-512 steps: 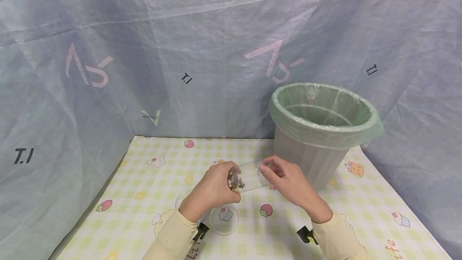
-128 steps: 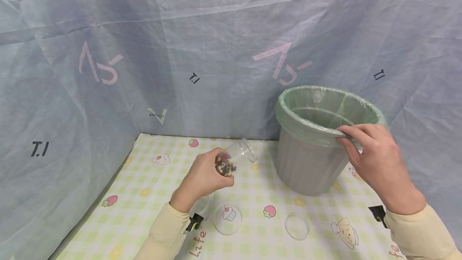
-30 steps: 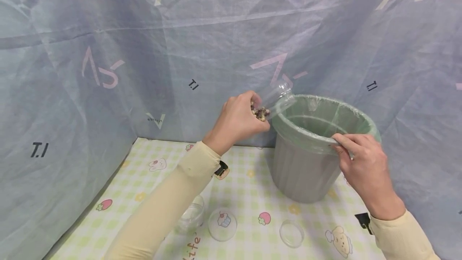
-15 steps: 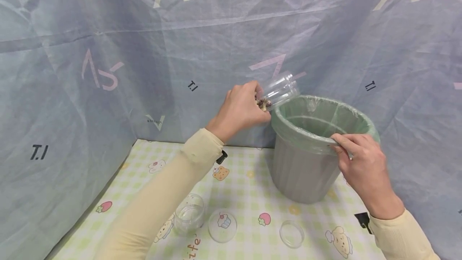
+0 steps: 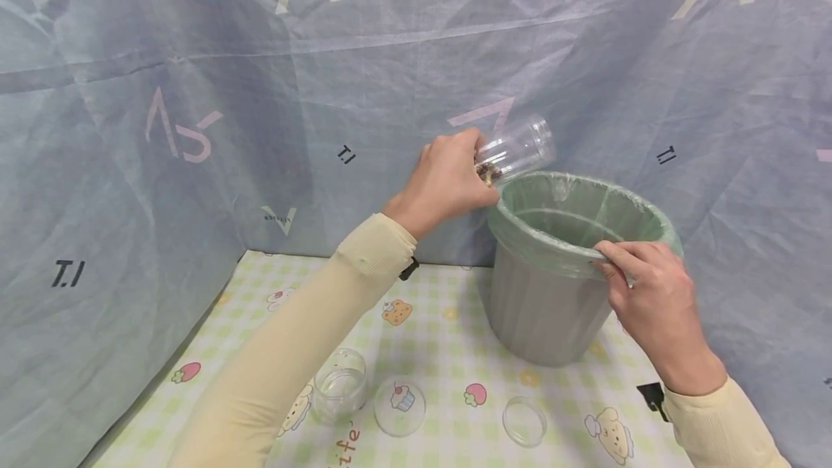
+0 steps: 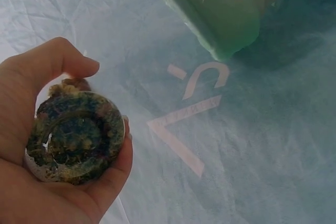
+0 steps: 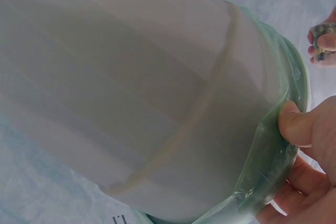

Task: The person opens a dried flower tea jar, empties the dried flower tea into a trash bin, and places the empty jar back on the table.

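Observation:
My left hand (image 5: 448,179) grips a clear plastic jar (image 5: 520,149) around its base, holding it tilted with the uncapped mouth toward the upper right. Small dried bits, dark and pale yellow, (image 5: 487,172) lie in its lower end. The left wrist view looks at the jar's round bottom (image 6: 76,137), with the bits pressed dark against it. The jar is beside and above the left rim of a grey trash bin (image 5: 542,309) lined with a green bag (image 5: 539,244). My right hand (image 5: 656,302) pinches the bin's front rim over the liner, thumb outside (image 7: 296,124).
On the checked tablecloth (image 5: 448,352) stands a second clear jar (image 5: 340,388). Beside it lies a clear round lid (image 5: 399,408), and a clear ring-shaped lid (image 5: 524,421) is farther right. A blue-grey cloth backdrop (image 5: 390,92) hangs behind and at the sides.
Earlier both hands were on the jar; later the ring-shaped lid lay on the table and my right hand held the bin rim. My left hand has since raised the jar rightward to the bin.

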Tool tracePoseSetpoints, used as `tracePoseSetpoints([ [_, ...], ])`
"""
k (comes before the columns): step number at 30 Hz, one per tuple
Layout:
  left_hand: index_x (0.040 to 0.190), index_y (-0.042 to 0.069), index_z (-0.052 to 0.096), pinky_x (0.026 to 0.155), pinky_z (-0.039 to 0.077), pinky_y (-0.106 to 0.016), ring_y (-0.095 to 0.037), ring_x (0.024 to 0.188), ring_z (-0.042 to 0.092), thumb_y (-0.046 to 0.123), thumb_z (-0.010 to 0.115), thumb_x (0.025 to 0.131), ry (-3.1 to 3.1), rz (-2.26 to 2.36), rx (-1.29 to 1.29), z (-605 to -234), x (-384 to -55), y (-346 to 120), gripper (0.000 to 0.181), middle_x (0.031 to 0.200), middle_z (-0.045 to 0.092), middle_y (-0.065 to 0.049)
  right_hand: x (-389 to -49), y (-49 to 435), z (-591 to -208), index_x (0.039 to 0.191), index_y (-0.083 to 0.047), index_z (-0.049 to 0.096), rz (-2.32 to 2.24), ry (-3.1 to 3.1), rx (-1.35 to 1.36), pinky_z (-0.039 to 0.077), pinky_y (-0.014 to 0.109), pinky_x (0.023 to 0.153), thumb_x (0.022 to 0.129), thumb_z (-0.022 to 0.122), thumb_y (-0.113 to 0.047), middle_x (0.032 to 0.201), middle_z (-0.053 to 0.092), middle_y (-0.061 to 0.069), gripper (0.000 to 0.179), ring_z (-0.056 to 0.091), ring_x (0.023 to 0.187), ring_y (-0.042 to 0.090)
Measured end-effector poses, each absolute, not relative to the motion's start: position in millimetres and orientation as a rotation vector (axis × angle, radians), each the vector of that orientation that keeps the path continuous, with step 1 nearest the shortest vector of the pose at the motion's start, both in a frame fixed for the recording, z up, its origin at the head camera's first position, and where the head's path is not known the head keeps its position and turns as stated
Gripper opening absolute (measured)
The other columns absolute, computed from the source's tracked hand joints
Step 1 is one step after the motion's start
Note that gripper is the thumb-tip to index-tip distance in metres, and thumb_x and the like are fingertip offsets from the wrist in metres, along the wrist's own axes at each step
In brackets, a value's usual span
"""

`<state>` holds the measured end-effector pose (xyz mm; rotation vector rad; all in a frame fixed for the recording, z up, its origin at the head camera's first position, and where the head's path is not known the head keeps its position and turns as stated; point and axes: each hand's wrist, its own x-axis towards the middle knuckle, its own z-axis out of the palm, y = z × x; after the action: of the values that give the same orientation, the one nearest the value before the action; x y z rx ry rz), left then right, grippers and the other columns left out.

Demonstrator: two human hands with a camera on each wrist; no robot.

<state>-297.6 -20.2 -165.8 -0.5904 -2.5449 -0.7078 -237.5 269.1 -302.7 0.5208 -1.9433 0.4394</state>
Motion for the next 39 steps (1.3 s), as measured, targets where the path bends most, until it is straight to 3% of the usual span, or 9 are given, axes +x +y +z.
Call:
tracePoseSetpoints([
  [6,0.098,0.017,0.053,0.061,0.040,-0.028,-0.019,0.077,0.055,0.020,0.076,0.074,-2.569,-0.680,-0.621,-162.1,-301.6,-11.8,0.034,0.087,0.059,0.000,-237.2,269.5,-303.3,0.104,-0.003,0.079,0.439,-1.938,0.528,0.041,0.054,0.084,0.070,0.080,0.018,0.092,0.073,0.014,0.040,0.062,0.090,0.037],
  [19,0.096,0.017,0.053,0.070,0.043,-0.028,-0.013,0.080,0.058,0.016,0.078,0.077,-2.537,-0.586,-0.707,-159.0,-309.6,0.5,0.031,0.089,0.062,0.006,-234.9,269.8,-300.5,0.106,-0.002,0.079,0.393,-1.964,0.539,0.044,0.053,0.082,0.072,0.081,0.017,0.094,0.073,0.015,0.039,0.062,0.091,0.038],
  [30,0.106,0.016,0.059,0.077,0.048,-0.029,-0.011,0.086,0.060,0.016,0.080,0.077,-2.533,-0.543,-0.726,-156.5,-322.3,9.1,0.035,0.094,0.063,0.007,-234.8,270.1,-301.8,0.107,-0.001,0.078,0.396,-1.977,0.536,0.043,0.053,0.082,0.074,0.079,0.017,0.093,0.073,0.016,0.037,0.061,0.090,0.038],
  [35,0.110,0.016,0.059,0.075,0.048,-0.029,-0.014,0.087,0.058,0.016,0.080,0.078,-2.548,-0.520,-0.715,-154.8,-324.3,11.4,0.038,0.095,0.061,0.005,-236.7,270.1,-302.7,0.106,-0.001,0.079,0.416,-1.948,0.539,0.043,0.053,0.082,0.072,0.080,0.019,0.092,0.073,0.015,0.039,0.062,0.089,0.038],
  [39,0.105,0.017,0.057,0.074,0.046,-0.030,-0.014,0.086,0.057,0.015,0.078,0.080,-2.556,-0.444,-0.720,-156.4,-327.7,15.2,0.032,0.094,0.060,0.004,-238.2,269.9,-304.6,0.105,-0.001,0.079,0.432,-1.930,0.537,0.042,0.054,0.083,0.071,0.080,0.019,0.092,0.073,0.015,0.039,0.061,0.088,0.038],
])
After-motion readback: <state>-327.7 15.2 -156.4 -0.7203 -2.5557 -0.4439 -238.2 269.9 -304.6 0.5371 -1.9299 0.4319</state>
